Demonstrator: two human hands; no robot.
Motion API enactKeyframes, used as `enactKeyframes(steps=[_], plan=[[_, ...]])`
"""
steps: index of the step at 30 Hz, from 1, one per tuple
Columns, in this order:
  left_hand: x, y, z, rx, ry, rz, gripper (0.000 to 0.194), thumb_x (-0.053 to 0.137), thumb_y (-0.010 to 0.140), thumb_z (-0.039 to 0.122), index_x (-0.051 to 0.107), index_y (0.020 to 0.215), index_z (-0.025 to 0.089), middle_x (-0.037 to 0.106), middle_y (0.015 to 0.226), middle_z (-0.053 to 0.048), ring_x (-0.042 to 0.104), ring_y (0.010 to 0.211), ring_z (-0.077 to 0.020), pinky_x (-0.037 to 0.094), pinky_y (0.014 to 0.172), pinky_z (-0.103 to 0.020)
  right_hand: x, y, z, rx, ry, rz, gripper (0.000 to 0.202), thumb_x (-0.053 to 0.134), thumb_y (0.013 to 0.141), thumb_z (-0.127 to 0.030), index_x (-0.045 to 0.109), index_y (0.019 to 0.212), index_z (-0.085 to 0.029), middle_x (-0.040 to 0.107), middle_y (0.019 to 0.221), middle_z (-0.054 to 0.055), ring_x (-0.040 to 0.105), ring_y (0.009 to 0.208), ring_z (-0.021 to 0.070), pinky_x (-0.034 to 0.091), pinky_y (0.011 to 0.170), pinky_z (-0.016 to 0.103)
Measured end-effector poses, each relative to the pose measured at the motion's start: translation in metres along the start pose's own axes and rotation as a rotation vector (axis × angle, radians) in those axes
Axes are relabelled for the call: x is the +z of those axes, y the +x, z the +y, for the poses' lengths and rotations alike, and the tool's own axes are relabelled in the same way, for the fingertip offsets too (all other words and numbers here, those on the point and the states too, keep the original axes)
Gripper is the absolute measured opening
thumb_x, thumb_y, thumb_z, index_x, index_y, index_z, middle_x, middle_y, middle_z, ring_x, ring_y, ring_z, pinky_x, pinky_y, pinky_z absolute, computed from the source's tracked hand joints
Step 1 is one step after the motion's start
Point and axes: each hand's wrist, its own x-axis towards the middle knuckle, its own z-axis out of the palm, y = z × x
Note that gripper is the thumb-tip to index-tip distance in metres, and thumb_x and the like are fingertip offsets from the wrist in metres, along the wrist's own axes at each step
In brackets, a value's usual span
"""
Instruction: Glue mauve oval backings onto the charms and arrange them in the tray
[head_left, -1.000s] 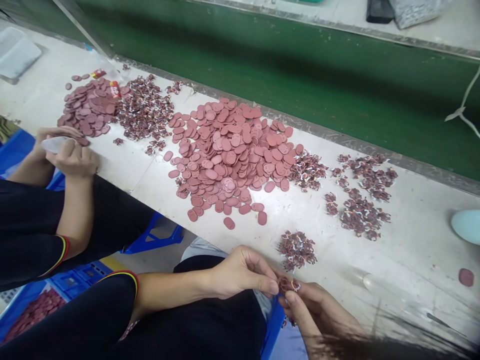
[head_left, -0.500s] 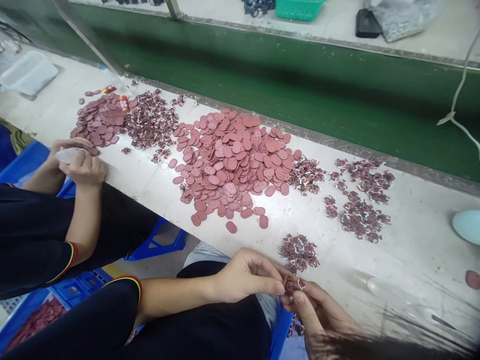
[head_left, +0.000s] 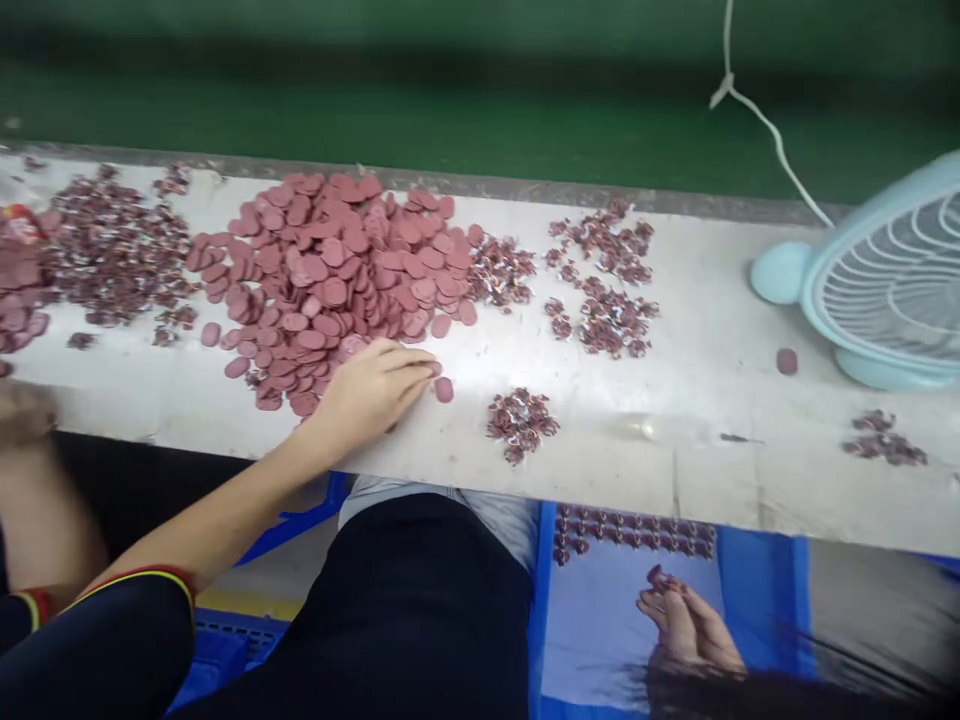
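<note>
My left hand (head_left: pixel 379 390) lies on the table at the right front edge of a heap of flat reddish oval discs (head_left: pixel 337 260). Its fingers are stretched out, with the thumb apart, and the fingertips touch one disc. Another loose disc (head_left: pixel 444 390) lies just beside them. Over a blue crate (head_left: pixel 541 600) at the lower right, my right hand (head_left: pixel 694 630) pinches a small brownish-red clip-like piece (head_left: pixel 660 578) between thumb and fingers. Rows of similar small pieces (head_left: pixel 637 530) line the far end of the white sheet (head_left: pixel 600 630) in the crate.
Small piles of dark red pieces (head_left: pixel 523 425) lie on the white table (head_left: pixel 712 300). A light-blue fan (head_left: pixel 885 290) with a white cord stands at the right. At the left edge, a co-worker's blurred hand (head_left: pixel 26 412) is near another disc pile (head_left: pixel 19 290).
My view has swung right, bringing the fan and crate into sight. My hands have separated: the left moved to the disc heap, the right down over the crate with a small piece.
</note>
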Motion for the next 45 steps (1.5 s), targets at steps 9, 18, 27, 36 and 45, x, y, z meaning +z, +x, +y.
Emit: enactKeyframes(steps=[9, 18, 27, 36, 45], plan=[[-0.02, 0.014, 0.009, -0.289, -0.272, -0.042, 0.016, 0.082, 0.106, 0.042, 0.089, 0.102, 0.028, 0.092, 0.099, -0.005, 0.085, 0.087, -0.0267, 0.072, 0.085, -0.042, 0.015, -0.016, 0.124, -0.102, -0.414, -0.186, 0.043, 0.092, 0.102, -0.065, 0.096, 0.115, -0.024, 0.096, 0.103, 0.005, 0.087, 0.082, 0.0236, 0.076, 0.082, 0.047], [-0.027, 0.012, 0.03, -0.484, -0.779, 0.194, 0.034, 0.105, 0.097, 0.049, 0.077, 0.096, 0.029, 0.083, 0.085, -0.002, 0.074, 0.062, -0.0155, 0.044, 0.044, -0.025, 0.019, -0.01, 0.151, -0.125, -0.604, -0.3, 0.038, 0.085, 0.114, -0.053, 0.09, 0.136, -0.023, 0.093, 0.131, 0.008, 0.084, 0.098, 0.0238, 0.073, 0.094, 0.047], [-0.023, 0.003, 0.03, -0.429, -1.051, 0.247, 0.03, 0.115, 0.093, 0.052, 0.101, 0.108, 0.03, 0.098, 0.116, -0.01, 0.084, 0.076, -0.018, 0.065, 0.058, -0.029, 0.033, -0.009, 0.125, 0.032, -0.636, -0.282, 0.03, 0.086, 0.11, -0.045, 0.09, 0.131, -0.023, 0.094, 0.131, 0.007, 0.085, 0.108, 0.0271, 0.07, 0.114, 0.057], [-0.011, -0.041, 0.052, -0.65, -1.492, -0.024, 0.043, 0.116, 0.093, 0.052, 0.102, 0.126, 0.029, 0.101, 0.134, -0.013, 0.091, 0.089, -0.0231, 0.071, 0.065, -0.029, 0.027, -0.019, -0.004, 0.168, -0.081, -0.022, 0.037, 0.096, 0.089, -0.07, 0.089, 0.106, -0.038, 0.085, 0.09, 0.0, 0.079, 0.083, 0.0303, 0.07, 0.076, 0.046], [0.072, -0.05, 0.137, -0.673, -2.035, -0.353, 0.045, 0.117, 0.083, 0.05, 0.102, 0.119, 0.028, 0.1, 0.135, -0.018, 0.1, 0.105, -0.0307, 0.067, 0.063, -0.023, 0.13, 0.068, -0.153, 0.782, 1.573, -1.018, 0.061, 0.019, 0.129, -0.038, 0.057, 0.162, -0.003, 0.068, 0.105, 0.0, 0.074, 0.073, 0.0064, 0.047, 0.049, 0.008]])
